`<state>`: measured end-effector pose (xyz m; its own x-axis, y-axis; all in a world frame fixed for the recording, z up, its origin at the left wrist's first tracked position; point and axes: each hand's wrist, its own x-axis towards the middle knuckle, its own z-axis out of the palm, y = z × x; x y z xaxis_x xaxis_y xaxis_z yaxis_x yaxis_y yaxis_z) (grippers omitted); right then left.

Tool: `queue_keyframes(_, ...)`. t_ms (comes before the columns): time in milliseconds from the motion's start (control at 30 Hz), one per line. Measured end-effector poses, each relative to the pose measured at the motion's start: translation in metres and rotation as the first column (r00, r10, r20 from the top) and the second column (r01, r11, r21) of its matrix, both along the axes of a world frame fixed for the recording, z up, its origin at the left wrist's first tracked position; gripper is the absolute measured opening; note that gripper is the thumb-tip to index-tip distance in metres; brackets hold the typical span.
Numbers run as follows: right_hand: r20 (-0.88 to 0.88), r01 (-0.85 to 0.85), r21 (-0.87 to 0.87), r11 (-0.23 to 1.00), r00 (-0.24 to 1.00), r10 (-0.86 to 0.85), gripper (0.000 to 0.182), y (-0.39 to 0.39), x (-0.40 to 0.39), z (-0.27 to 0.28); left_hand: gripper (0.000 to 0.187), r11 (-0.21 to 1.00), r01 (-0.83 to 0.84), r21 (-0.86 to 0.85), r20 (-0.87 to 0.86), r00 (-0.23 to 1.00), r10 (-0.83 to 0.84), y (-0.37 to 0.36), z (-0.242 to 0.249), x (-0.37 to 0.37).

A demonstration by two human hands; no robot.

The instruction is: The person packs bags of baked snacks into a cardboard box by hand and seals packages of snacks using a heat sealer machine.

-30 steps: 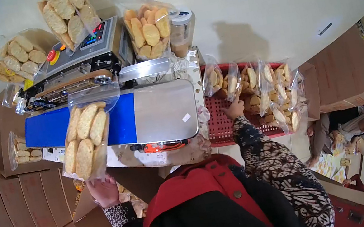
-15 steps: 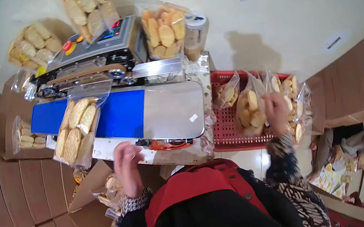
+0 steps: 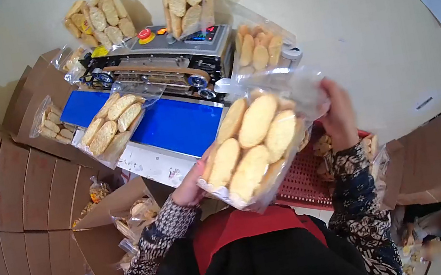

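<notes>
A clear plastic bag of oval biscuits (image 3: pixel 253 143) is held up tilted in front of me. My right hand (image 3: pixel 339 112) pinches its loose upper end. My left hand (image 3: pixel 190 184) grips its lower left side, with the fingers partly hidden behind the bag. Beyond it, a second bag of biscuits (image 3: pixel 111 126) lies on the blue belt (image 3: pixel 178 126) of a sealing machine (image 3: pixel 161 60). That bag's top end lies against the machine's rollers.
Filled bags (image 3: pixel 189 3) stand on and behind the machine. To the right is a red basket (image 3: pixel 298 185) with more bags. Open cartons (image 3: pixel 114 234) and stacked boxes (image 3: pixel 26 193) stand left. A person (image 3: pixel 427 222) is at the far lower right.
My right hand has lifted a biscuit bag out of the red basket and brought it leftward. My left hand has come onto that bag. The camera view has turned.
</notes>
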<state>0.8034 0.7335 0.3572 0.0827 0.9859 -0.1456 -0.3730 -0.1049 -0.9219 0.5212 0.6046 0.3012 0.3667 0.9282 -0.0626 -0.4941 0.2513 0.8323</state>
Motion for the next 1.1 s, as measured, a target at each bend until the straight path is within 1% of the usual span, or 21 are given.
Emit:
queue_keyframes(33,0.000,-0.013,-0.004,1.000,1.000,0.013,0.024,0.001,-0.006,-0.015,0.074,1.000,-0.013,-0.004,0.000,1.000,0.013,-0.005,-0.003,-0.009)
queue_keyframes(100,-0.020,-0.123,-0.050,0.991,0.992,0.122,0.024,0.003,-0.017,-0.042,0.066,0.948,-0.178,-0.263,-0.036,0.984,0.175,-0.012,-0.007,-0.024)
queue_keyframes(133,-0.021,-0.135,-0.056,0.989,0.991,0.134,0.024,0.005,-0.022,-0.051,0.061,0.935,-0.205,-0.290,-0.035,0.978,0.204,-0.011,-0.005,-0.028)
queue_keyframes(167,-0.034,-0.155,-0.079,0.985,0.988,0.153,0.024,0.006,-0.028,-0.057,0.061,0.931,-0.215,-0.294,-0.036,0.976,0.214,-0.011,-0.004,-0.032)
queue_keyframes(233,-0.048,-0.181,-0.102,0.978,0.983,0.177,0.025,0.008,-0.037,-0.062,0.062,0.886,-0.299,-0.354,-0.098,0.954,0.283,-0.010,-0.001,-0.039)
queue_keyframes(300,-0.062,-0.194,-0.136,0.971,0.980,0.187,0.025,0.010,-0.046,-0.061,0.063,0.883,-0.294,-0.367,-0.076,0.955,0.287,-0.008,-0.003,-0.046)
queue_keyframes(367,-0.069,-0.207,-0.142,0.968,0.978,0.199,0.025,0.011,-0.052,-0.062,0.064,0.894,-0.308,-0.326,-0.100,0.951,0.292,-0.007,0.001,-0.050)
queue_keyframes(400,-0.077,-0.216,-0.143,0.966,0.975,0.206,0.025,0.013,-0.055,-0.062,0.064,0.882,-0.328,-0.338,-0.122,0.945,0.305,-0.007,0.001,-0.053)
queue_keyframes(533,-0.041,-0.259,-0.155,0.953,0.966,0.256,0.023,0.019,-0.062,-0.055,0.064,0.892,-0.327,-0.312,-0.117,0.945,0.306,-0.008,-0.004,-0.059)
queue_keyframes(600,0.302,-0.275,-0.089,0.957,0.908,0.289,0.020,0.025,-0.065,-0.056,0.064,0.896,-0.334,-0.293,-0.202,0.938,0.283,-0.010,0.003,-0.055)
queue_keyframes(633,0.303,-0.275,-0.091,0.957,0.908,0.290,0.020,0.025,-0.067,-0.056,0.064,0.895,-0.334,-0.295,-0.201,0.938,0.283,-0.011,0.006,-0.055)
queue_keyframes(700,0.606,-0.187,0.164,0.969,0.794,0.051,0.014,0.019,-0.077,-0.043,0.064,0.913,-0.298,-0.280,-0.281,0.934,0.219,-0.013,0.015,-0.053)
queue_keyframes(733,0.606,-0.188,0.163,0.968,0.794,0.052,0.014,0.025,-0.077,-0.051,0.064,0.912,-0.299,-0.281,-0.281,0.934,0.219,-0.014,0.019,-0.052)
queue_keyframes(767,0.747,-0.259,0.461,0.849,0.629,-0.215,0.013,0.033,-0.080,-0.059,0.064,0.934,-0.274,-0.229,-0.322,0.927,0.193,-0.015,0.023,-0.052)
queue_keyframes(800,0.737,-0.392,0.670,0.630,0.447,-0.507,0.013,0.037,-0.081,-0.066,0.065,0.953,-0.246,-0.177,-0.363,0.916,0.169,-0.015,0.025,-0.052)
queue_keyframes(833,0.738,-0.392,0.670,0.630,0.448,-0.505,0.013,0.038,-0.079,-0.072,0.065,0.952,-0.247,-0.178,-0.365,0.915,0.170,-0.015,0.024,-0.055)
queue_keyframes(900,0.823,-0.470,0.559,0.683,0.213,-0.527,0.015,0.032,-0.084,-0.063,0.067,0.976,-0.160,-0.150,-0.294,0.950,0.110,-0.015,0.021,-0.062)
queue_keyframes(933,0.825,-0.470,0.557,0.685,0.214,-0.524,0.015,0.032,-0.087,-0.062,0.067,0.975,-0.161,-0.155,-0.295,0.949,0.110,-0.015,0.023,-0.063)
queue_keyframes(1000,0.868,-0.502,0.446,0.741,0.043,-0.494,0.016,0.030,-0.091,-0.062,0.069,0.952,-0.257,-0.168,-0.373,0.910,0.180,-0.017,0.027,-0.063)
queue_keyframes(1033,0.872,-0.502,0.442,0.744,0.044,-0.488,0.016,0.030,-0.093,-0.059,0.069,0.951,-0.257,-0.174,-0.375,0.910,0.178,-0.018,0.025,-0.067)
queue_keyframes(1100,0.885,-0.519,0.399,0.756,0.000,-0.466,0.018,0.031,-0.099,-0.054,0.071,0.959,-0.223,-0.178,-0.387,0.912,0.140,-0.018,0.022,-0.080)
